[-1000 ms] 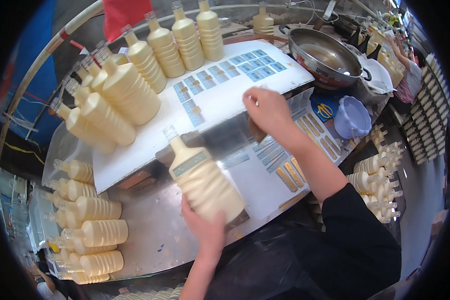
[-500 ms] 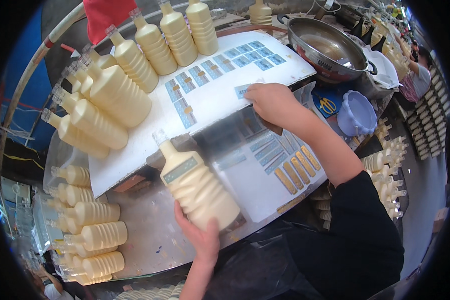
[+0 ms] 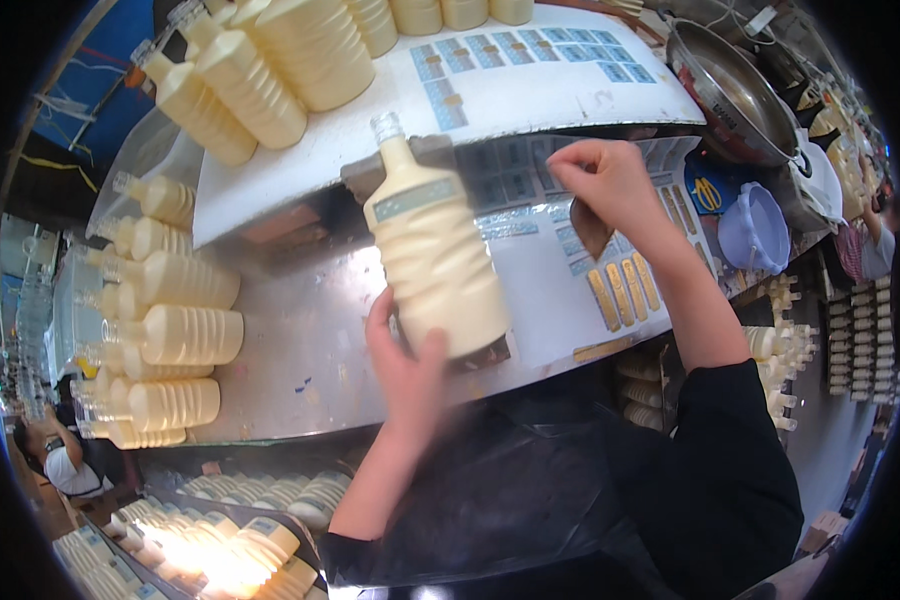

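Note:
My left hand [image 3: 405, 370] is wrapped round the lower end of a cream plastic bottle [image 3: 440, 265] with ribbed sides and a clear neck. A grey-blue label strip [image 3: 414, 199] lies across its shoulder. The bottle's neck lies against a grey pad [image 3: 432, 150] at the raised board's edge. To the right of the bottle, my right hand [image 3: 605, 180] is closed in the air over the label sheets. A flat brown pointed piece [image 3: 591, 232] sticks out below its palm. Whether its fingertips also pinch a label cannot be made out.
Blue labels [image 3: 510, 47] lie in rows on the raised white board [image 3: 370, 130]. Gold strips [image 3: 625, 290] lie on the lower sheet. Cream bottles stand behind and lie stacked left [image 3: 195, 335]. Right are a large metal pan [image 3: 735, 90], yellow-handled scissors [image 3: 707, 195] and a lilac bucket [image 3: 755, 228].
My right hand has left the raised board's edge, and the label under its fingertips no longer shows there. The view has shifted, showing more of the near left side. My left hand keeps its bottle.

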### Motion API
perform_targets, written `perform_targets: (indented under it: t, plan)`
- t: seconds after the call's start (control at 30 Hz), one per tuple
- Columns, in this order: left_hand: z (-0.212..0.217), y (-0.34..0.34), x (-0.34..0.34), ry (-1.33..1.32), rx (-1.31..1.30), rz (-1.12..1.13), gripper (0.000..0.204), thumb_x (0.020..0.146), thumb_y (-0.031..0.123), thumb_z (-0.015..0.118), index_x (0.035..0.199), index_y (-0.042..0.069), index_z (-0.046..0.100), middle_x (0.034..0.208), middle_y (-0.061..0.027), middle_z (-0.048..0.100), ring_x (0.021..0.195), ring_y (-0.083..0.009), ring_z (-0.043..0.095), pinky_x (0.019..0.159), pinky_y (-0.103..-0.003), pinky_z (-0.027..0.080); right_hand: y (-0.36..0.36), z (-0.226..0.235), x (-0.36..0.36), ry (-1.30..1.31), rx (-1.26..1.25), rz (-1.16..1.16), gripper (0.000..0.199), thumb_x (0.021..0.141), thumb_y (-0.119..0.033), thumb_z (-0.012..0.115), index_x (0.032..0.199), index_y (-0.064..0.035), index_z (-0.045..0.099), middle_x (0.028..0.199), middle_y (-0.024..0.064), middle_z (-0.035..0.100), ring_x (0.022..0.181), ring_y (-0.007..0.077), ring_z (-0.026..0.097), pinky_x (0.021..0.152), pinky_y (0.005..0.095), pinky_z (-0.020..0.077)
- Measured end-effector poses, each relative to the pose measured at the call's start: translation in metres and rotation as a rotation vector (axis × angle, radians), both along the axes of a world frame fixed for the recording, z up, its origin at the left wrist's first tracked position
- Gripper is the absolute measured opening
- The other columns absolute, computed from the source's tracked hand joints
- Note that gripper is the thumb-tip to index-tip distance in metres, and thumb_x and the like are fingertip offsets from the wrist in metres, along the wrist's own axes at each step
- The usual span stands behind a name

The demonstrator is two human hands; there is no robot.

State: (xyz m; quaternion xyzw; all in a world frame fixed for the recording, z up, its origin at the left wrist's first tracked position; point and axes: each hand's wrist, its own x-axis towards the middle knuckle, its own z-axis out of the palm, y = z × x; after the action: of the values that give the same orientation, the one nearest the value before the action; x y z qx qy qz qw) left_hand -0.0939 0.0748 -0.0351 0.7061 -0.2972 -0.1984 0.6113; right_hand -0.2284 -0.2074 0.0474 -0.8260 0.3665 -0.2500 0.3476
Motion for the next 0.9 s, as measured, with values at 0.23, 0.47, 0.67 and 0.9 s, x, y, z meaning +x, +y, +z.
perform_targets:
  t: [0.23, 0.47, 0.67, 0.9]
  plan:
    - [0.012, 0.002, 0.008, 0.01, 0.038, -0.044, 0.069, 0.086, 0.018, 0.069, 0.146, -0.001, 0.042, 0.141, -0.0191, 0.049, 0.134, -0.0296, 0.045, 0.117, -0.042, 0.033, 0.132, 0.003, -0.001, -0.067, -0.687, 0.54, 0.028, 0.077, -0.006, 0.075, 0.104, -0.0022, 0.073, 0.102, 0.0123, 0.074, 0.065, 0.0183, 0.067, 0.057, 0.0279, 0.0528]
    - [0.032, -0.011, 0.012, 0.369, -0.147, -0.038, 0.068, 0.089, 0.022, 0.066, 0.147, -0.001, 0.037, 0.144, -0.0195, 0.046, 0.136, -0.0291, 0.043, 0.116, -0.041, 0.033, 0.161, -0.007, -0.002, 0.039, -0.94, 0.495, 0.036, 0.069, -0.009, 0.07, 0.103, 0.0006, 0.072, 0.112, 0.012, 0.072, 0.057, 0.0132, 0.059, 0.051, 0.0264, 0.0469]
    - [0.03, -0.018, 0.011, 0.076, 0.113, -0.045, 0.076, 0.091, 0.025, 0.075, 0.151, 0.003, 0.033, 0.144, -0.0175, 0.043, 0.135, -0.0263, 0.042, 0.115, -0.039, 0.035, 0.169, -0.009, -0.007, 0.069, -0.983, 0.461, 0.033, 0.07, -0.009, 0.069, 0.102, 0.0011, 0.073, 0.111, 0.0127, 0.072, 0.056, 0.0127, 0.058, 0.05, 0.0258, 0.0451]
    - [0.018, -0.012, 0.009, 0.057, 0.005, -0.037, 0.071, 0.089, 0.023, 0.069, 0.15, 0.001, 0.04, 0.144, -0.0204, 0.048, 0.135, -0.0321, 0.044, 0.115, -0.045, 0.034, 0.165, -0.011, -0.032, 0.01, -0.784, 0.547, 0.028, 0.086, -0.014, 0.072, 0.109, 0.0014, 0.071, 0.102, 0.0127, 0.072, 0.059, 0.0173, 0.061, 0.053, 0.0297, 0.0472]
